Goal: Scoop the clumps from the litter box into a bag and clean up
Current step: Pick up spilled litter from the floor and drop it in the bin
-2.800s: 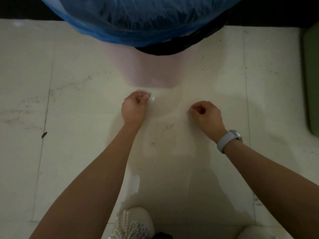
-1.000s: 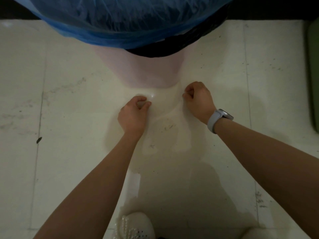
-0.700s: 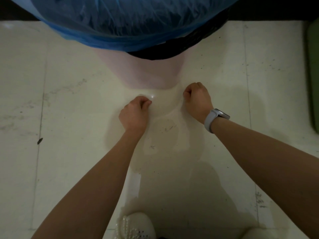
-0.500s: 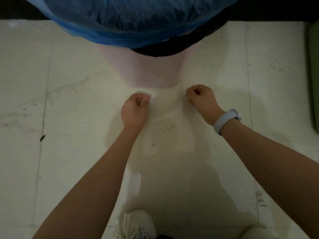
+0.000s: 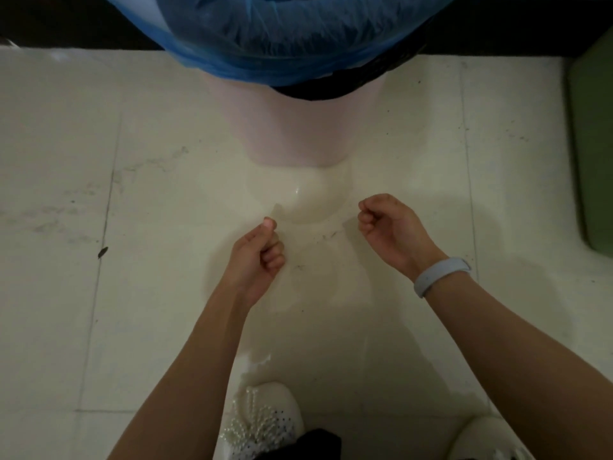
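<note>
A thin, clear plastic bag [image 5: 300,207] hangs in front of the pink bin [image 5: 295,127], just below its blue liner [image 5: 275,44], puffed out and nearly invisible against the floor.

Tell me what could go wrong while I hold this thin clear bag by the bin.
The clear bag is held only by pinches of the left hand and right hand; a slip could spill whatever it holds. It hangs down near the shoe, so you might step on it.
</note>
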Available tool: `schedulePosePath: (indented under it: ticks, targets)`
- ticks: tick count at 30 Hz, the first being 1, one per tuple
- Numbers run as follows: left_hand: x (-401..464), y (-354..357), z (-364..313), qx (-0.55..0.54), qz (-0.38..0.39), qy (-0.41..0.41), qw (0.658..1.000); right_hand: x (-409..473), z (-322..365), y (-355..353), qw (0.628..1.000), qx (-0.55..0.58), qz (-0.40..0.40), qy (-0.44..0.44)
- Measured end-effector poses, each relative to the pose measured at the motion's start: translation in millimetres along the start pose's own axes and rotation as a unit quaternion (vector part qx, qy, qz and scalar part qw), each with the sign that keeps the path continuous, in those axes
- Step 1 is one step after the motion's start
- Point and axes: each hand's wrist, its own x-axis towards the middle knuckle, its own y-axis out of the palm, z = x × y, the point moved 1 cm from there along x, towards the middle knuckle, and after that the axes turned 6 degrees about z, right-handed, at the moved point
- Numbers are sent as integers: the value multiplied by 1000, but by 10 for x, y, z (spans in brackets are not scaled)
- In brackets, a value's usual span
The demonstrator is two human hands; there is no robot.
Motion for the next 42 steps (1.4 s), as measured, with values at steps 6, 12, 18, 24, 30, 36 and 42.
schedulePosePath:
  ticks: [6, 12, 18, 24, 30, 36, 42]
  targets:
    - [-124, -146, 2, -20, 20, 8, 1000, -91, -46, -26, 999, -34, 14, -1]
    - [-152, -264, -57, -52, 88, 15, 995, -141, -78, 14, 997, -60, 48, 32]
    - [-291, -291, -140, -69, 123, -9, 990, -149, -176, 139, 985, -131, 64, 89]
    - [-428, -366, -177, -54, 63, -34, 996, -76, -460, 263, 894, -447, 26, 29]
    - [-492, -518, -43, 181, -136, -24, 974, 0, -758, 364, 728, -681, 51, -66]
    - [-633, -654, 93, 398, -222, 16, 890, 105, -890, 385, 658, -745, 65, -91]
    - [-717, -666, 241, 530, -170, 18, 830, 85, -965, 407, 562, -817, 84, -101]
